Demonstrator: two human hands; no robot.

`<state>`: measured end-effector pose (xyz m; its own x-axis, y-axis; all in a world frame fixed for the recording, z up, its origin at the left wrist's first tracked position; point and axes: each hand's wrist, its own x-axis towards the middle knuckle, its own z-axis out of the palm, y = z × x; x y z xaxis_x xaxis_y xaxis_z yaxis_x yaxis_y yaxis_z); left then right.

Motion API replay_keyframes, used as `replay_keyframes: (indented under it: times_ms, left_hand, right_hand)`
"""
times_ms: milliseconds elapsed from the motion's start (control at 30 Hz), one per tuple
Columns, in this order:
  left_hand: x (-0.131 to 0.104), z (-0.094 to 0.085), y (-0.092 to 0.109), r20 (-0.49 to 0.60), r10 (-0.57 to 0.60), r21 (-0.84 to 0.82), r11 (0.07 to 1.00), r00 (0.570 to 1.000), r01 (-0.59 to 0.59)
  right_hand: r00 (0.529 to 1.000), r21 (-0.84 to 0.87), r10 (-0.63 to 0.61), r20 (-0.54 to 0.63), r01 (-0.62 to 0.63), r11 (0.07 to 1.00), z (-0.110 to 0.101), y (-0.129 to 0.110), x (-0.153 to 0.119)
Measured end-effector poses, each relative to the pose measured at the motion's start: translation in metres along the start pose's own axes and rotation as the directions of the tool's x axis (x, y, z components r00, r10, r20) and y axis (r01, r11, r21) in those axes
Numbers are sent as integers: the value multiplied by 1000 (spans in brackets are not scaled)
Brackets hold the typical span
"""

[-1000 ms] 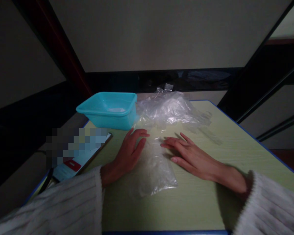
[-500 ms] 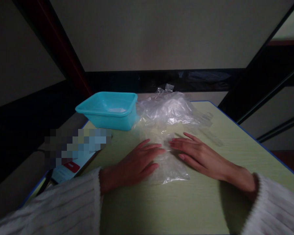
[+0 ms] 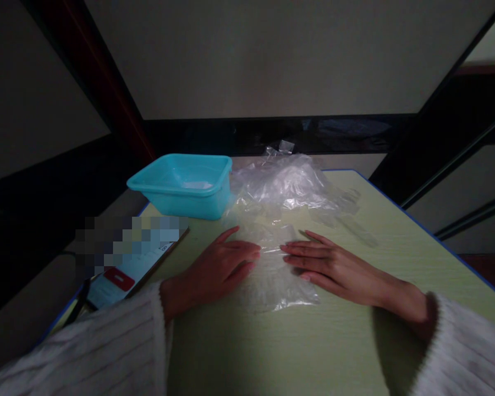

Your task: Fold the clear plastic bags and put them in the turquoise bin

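A clear plastic bag (image 3: 272, 280) lies flat on the pale table in front of me, its near edge catching the light. My left hand (image 3: 218, 267) rests at the bag's left side, fingers stretched out and holding nothing. From the right, my right hand (image 3: 330, 267) lays its extended fingers over the bag's right edge, also with nothing gripped. Behind it sits a crumpled heap of clear plastic bags (image 3: 292, 181), touching or overlapping the far end of the flat one; where one stops and the other starts is hard to make out.
A turquoise plastic basin (image 3: 181, 203) stands at the back left, with something whitish inside. Left of my left hand lies a phone (image 3: 148, 264) with a lit screen, partly pixelated. The wooden table (image 3: 280, 352) has a blue edge. A pale panel (image 3: 264, 60) rises behind it.
My left hand has slid a little left, off the middle of the bag. My right hand has shifted slightly, its fingers now closer together. The bag stays in place.
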<state>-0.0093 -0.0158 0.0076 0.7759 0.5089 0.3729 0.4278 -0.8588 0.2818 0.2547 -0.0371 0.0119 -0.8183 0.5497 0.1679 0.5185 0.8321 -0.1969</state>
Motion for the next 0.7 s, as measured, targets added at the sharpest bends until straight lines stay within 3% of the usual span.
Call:
replay_keyframes:
  times_ms: [267, 433, 700]
  left_hand:
    - [-2, -10, -8, -89, 112, 228, 970, 990, -89]
    - [-2, -16, -8, -114, 124, 315, 945, 986, -82]
    - [-1, -16, -3, -235, 34, 176, 984, 971, 8]
  right_hand:
    - [1000, 15, 10, 3, -10, 1000, 0, 1, 0]
    - [999, 31, 35, 20, -36, 999, -1, 0, 0]
    - [999, 54, 37, 7, -37, 998, 1, 1, -1]
